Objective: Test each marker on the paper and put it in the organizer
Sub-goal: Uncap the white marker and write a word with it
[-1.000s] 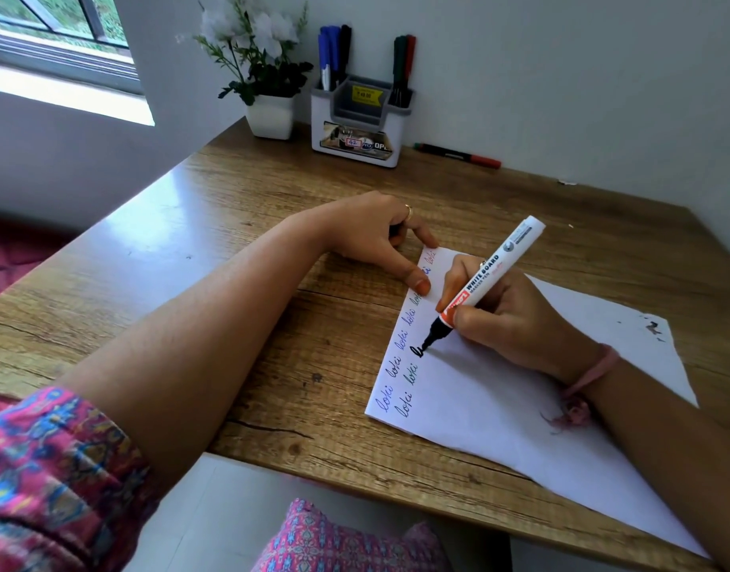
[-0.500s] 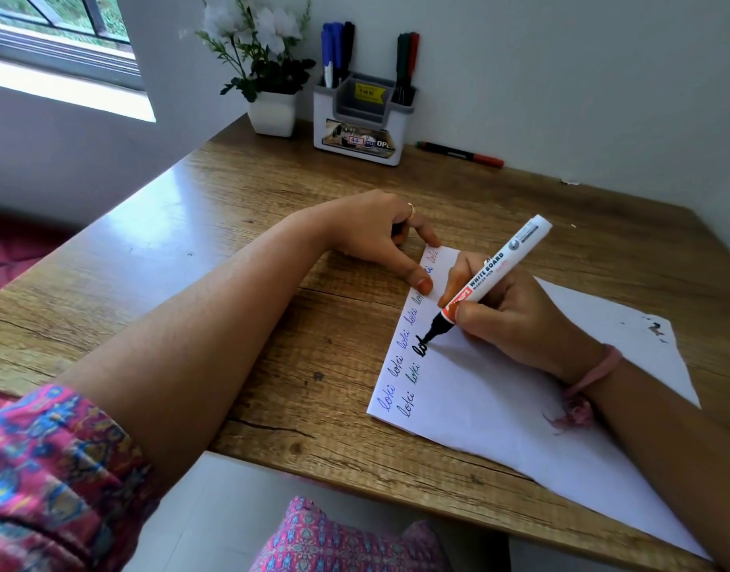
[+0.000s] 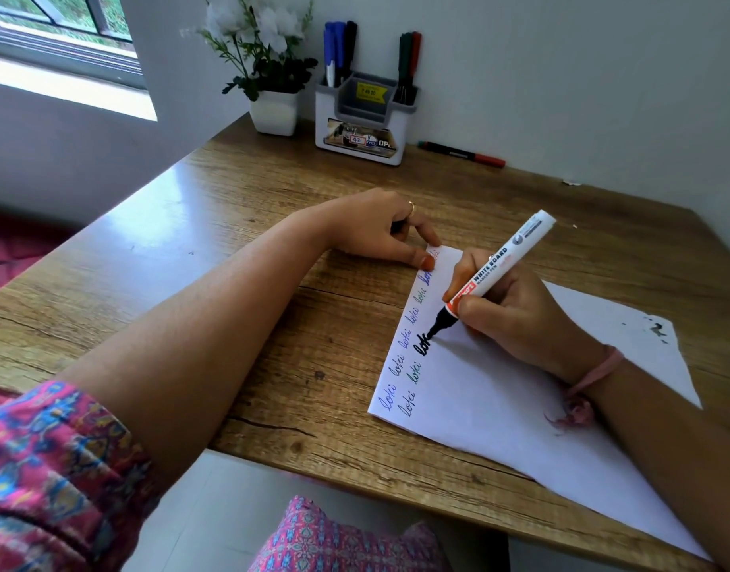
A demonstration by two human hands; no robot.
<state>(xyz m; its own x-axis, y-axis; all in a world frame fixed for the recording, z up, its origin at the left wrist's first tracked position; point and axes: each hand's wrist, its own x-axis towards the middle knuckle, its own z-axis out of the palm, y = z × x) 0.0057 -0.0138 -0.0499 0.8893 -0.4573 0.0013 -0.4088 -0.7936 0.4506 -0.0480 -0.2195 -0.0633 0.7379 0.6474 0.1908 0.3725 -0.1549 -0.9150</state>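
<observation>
My right hand [image 3: 516, 311] grips a white whiteboard marker [image 3: 505, 262] with a black tip, and the tip touches the white paper [image 3: 499, 398] beside thick black letters. My left hand [image 3: 380, 229] rests at the paper's top left corner, a fingertip pressing on it, with a small dark thing, probably the cap, tucked in its curled fingers. Several small handwritten words in blue, green and red run along the paper's left edge. The white and grey organizer [image 3: 361, 117] stands at the back against the wall, holding blue and black markers on its left and green and red ones on its right.
A red-and-black marker [image 3: 462, 154] lies on the wooden desk [image 3: 231, 258] right of the organizer. A white pot of white flowers [image 3: 272, 111] stands left of it. A window is at the top left. The desk's front edge is near my lap.
The marker tip has moved up and right along the paper, and the black writing has grown from one loop to several letters. My left hand stays on the corner.
</observation>
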